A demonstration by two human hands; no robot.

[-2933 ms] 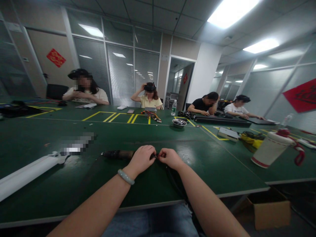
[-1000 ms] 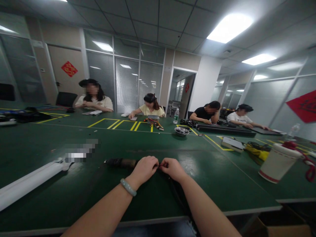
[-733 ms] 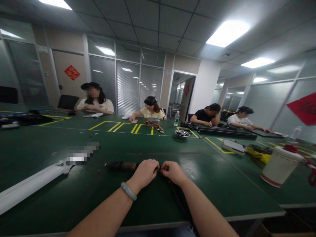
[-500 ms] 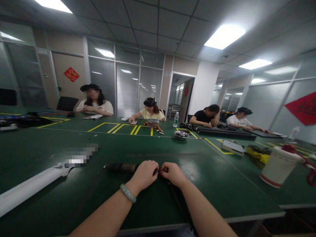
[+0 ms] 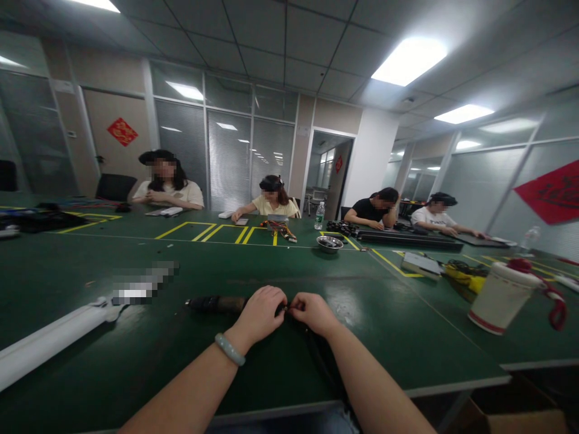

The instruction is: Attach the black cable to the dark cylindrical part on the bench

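Note:
A dark, slim electric screwdriver (image 5: 218, 304) lies on the green table, its tip pointing left. My left hand (image 5: 263, 308), with a pale green bangle at the wrist, is closed around its rear end. Close beside it, my right hand (image 5: 313, 312) pinches at the tail end, where a dark cord (image 5: 322, 355) seems to join. From there the cord runs down toward the table's near edge, partly behind my right forearm. Both sets of fingertips almost meet, and the small part between them is mostly hidden.
A white jointed arm (image 5: 54, 346) lies at the left. Farther back stand a metal bowl (image 5: 330, 243) and a water bottle (image 5: 319, 216). On the right are a white cup (image 5: 503, 301) and a flat box (image 5: 421, 265). Several people sit across the table.
The view has shifted slightly, so everything sits a little farther left and higher. Both hands stay at the screwdriver's rear end, with the right fingers moved only slightly.

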